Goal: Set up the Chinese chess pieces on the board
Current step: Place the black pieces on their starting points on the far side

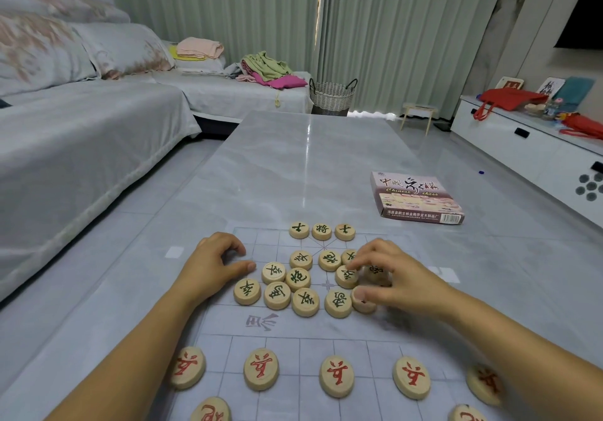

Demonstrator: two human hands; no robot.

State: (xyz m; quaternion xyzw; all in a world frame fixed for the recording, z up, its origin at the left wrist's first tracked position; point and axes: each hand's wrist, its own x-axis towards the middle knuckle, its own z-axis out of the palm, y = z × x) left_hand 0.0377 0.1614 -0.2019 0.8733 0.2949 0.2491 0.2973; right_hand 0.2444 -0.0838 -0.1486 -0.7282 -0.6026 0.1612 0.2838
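1. The board point(228, 326) lies flat on the desk point(310, 159), and both hands rest on its far half.
2. A loose heap of green pieces point(298, 278) sits between the hands, at 3 o'clock from the left hand point(215, 264) and at 9 o'clock from the right hand point(391, 273).
3. The left hand's fingers are loosely curled with their tips down on the board. Nothing shows in its grasp. Its thumb points at the nearest green piece and stops just short of it.
4. The right hand arches over the heap's right edge. Its thumb point(360, 295) lies on one piece and its fingertips point(357, 261) touch others. I cannot tell whether it grips any of them.
5. Three green pieces in a row point(321, 231) stand on the far edge line, at 12 o'clock from the heap.
6. Red pieces point(336, 375) stand spaced along a near line, at 6 o'clock from the hands.
7. The box point(416, 197) lies on the desk at 1 o'clock from the right hand, well apart.
8. Several pieces are partly hidden under the right hand, so their marks cannot be read. The right forearm covers part of the rightmost red piece, and the nearest red pieces are cut off by the bottom edge.
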